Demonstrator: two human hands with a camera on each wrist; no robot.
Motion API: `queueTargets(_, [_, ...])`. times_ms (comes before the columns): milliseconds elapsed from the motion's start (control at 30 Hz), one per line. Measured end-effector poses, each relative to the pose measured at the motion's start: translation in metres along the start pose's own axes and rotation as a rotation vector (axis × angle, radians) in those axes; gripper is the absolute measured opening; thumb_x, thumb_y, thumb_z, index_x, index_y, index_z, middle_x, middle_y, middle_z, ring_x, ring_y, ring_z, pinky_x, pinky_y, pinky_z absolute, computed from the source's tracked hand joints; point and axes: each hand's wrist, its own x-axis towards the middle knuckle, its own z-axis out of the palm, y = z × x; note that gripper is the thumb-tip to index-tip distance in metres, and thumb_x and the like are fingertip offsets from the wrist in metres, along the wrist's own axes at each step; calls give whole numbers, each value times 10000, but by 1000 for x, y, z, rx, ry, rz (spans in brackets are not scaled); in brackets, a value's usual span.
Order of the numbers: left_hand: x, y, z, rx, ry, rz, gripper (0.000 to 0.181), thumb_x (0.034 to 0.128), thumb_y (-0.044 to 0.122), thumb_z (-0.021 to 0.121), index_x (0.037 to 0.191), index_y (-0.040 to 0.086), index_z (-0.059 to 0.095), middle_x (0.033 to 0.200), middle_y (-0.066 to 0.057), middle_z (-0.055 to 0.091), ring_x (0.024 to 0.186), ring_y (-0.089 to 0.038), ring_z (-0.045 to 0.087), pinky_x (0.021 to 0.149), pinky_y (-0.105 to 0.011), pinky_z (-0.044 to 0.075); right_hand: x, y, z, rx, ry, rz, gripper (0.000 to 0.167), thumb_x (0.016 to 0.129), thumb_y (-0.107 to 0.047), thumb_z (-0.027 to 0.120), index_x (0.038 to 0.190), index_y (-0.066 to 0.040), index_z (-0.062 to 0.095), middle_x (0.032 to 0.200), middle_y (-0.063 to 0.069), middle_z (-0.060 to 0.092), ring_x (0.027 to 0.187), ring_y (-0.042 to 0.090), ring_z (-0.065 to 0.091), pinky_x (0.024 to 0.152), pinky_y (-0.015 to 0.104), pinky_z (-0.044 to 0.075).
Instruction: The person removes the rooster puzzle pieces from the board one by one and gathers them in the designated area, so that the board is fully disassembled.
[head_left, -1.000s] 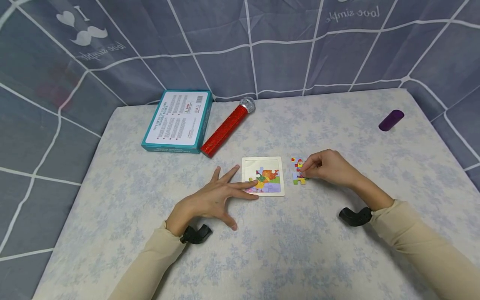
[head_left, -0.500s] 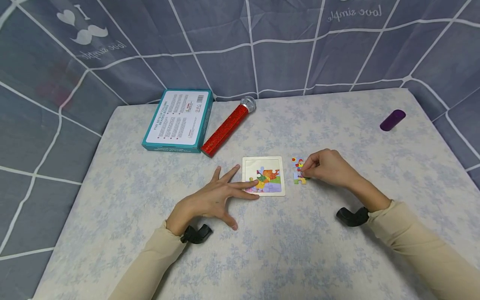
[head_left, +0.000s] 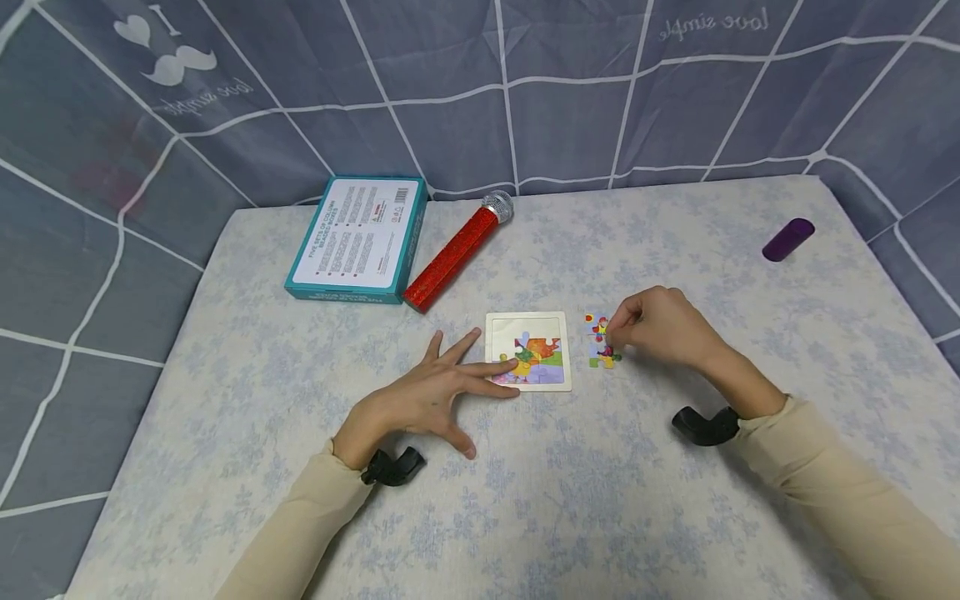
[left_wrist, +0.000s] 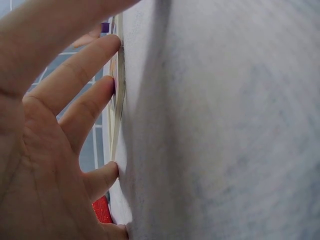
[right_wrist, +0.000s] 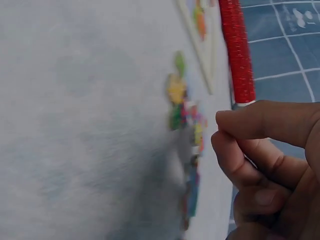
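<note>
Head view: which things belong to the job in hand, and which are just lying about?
Belonging to the job:
puzzle tray, touched by the left hand
fitted pieces, inside the tray
loose pieces, close beside the right hand

Apparently just lying about:
teal box
red microphone
purple cylinder

Right hand (head_left: 663, 328) has shifted slightly, toward 1 o'clock in the head view, knuckles now farther from the person. Its fingertips (head_left: 614, 332) no longer overlap the lower part of the loose puzzle pieces (head_left: 602, 358); now at the pieces' 3 o'clock edge. Red-and-green patch at pieces' 4 o'clock is more exposed than before.
</note>
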Motion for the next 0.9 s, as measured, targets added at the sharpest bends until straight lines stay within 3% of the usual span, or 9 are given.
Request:
queueTargets(167, [0,0,-1,1,-6,-5,859,581,377,949,1364,320,601,1563,102,332,1494,-334,-92,1070,-682,-153,8,-8,0,23,2,-62,78,822,-98,711,857,-116,778,792,-34,726,645,163,503,573,279,379])
queueTargets(367, [0,0,-2,-6,-6,-2,854,586,385,944,1364,315,601,1565,102,325,1492,-345,-88,1068,-680,-159,19,-18,15,36,-13,-144,102,857,-89,712,934,-97,778,824,0,701,573,159,482,516,275,390])
queueTargets(533, [-1,0,-1,-1,-11,-4,854,590,388,941,1368,325,595,1570,111,311,1491,-346,-84,1068,-683,-156,28,-29,32,24,-54,-192,142,849,-108,754,988,-105,784,928,-11,701,674,151,519,595,305,434])
queueTargets(900, [-1,0,-3,7,-12,8,859,594,399,937,1376,329,586,1570,114,308,1492,-351,-80,1066,-692,-148,34,-45,47,-23,-94,-233,145,819,-109,775,962,-122,792,921,-16,696,836,163,586,742,341,464])
